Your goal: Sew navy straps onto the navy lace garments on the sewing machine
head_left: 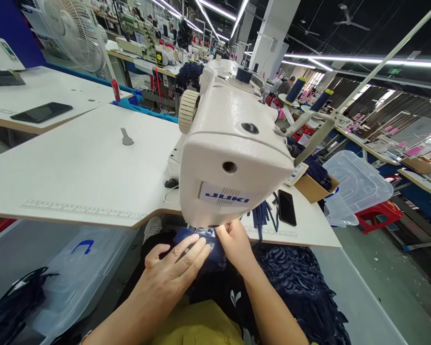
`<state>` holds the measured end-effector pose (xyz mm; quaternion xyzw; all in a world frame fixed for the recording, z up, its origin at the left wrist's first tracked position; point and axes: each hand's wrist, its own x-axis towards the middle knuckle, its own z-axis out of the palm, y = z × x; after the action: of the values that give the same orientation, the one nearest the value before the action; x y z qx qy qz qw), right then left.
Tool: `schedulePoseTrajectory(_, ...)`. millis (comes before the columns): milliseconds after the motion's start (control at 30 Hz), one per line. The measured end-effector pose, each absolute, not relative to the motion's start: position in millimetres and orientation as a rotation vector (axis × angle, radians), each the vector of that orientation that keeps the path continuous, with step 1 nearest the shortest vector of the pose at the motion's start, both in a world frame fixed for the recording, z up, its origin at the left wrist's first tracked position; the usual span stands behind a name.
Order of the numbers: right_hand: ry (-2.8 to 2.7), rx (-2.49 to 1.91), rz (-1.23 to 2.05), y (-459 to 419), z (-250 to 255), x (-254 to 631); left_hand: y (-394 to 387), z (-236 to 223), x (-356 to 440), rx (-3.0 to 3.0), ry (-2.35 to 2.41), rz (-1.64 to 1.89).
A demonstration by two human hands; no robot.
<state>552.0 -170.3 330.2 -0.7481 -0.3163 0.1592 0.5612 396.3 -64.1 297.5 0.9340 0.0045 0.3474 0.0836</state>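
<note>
A white JUKI sewing machine [233,143] stands in front of me, its head hiding most of the needle area. Beneath it is a piece of navy blue fabric [215,254]. My left hand [174,263] lies on this fabric from the left, its fingers stretched out flat and the thumb apart. On the other side my right hand [233,239] is closed at the fabric's edge, thumb and fingers together close under the machine head. The fingertips of the right hand are partly hidden by the machine.
Navy strips [261,215] and a phone [286,207] lie on the table right of the machine. A pile of dark blue ruffled pieces [294,282] sits below. Left are a grey metal piece [127,137], another phone [42,112] and a clear plastic bin [82,268]. A cardboard box [314,187] stands behind.
</note>
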Motion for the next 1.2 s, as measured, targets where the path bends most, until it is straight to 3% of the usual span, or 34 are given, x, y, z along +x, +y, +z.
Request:
schedulePoseTrajectory(300,-0.797,-1.838,0.426,-172.5,348.3,554.6,-62.8,305.5,401.9,2.761,0.054,1.145)
schedulePoseTrajectory(467,-0.935,-1.888,0.570,-199.3,356.0,541.7,-58.3,313.3,393.0,2.867,-0.241,0.916)
schedulePoseTrajectory(833,-1.069,-1.620,0.368,-213.4,352.5,520.1,-68.9,345.1,400.2,2.449,0.106,0.685)
schedulePoseTrajectory(1200,-0.866,-1.344,0.198,-207.8,327.8,500.1,-78.8,337.0,392.7,2.437,0.079,0.965)
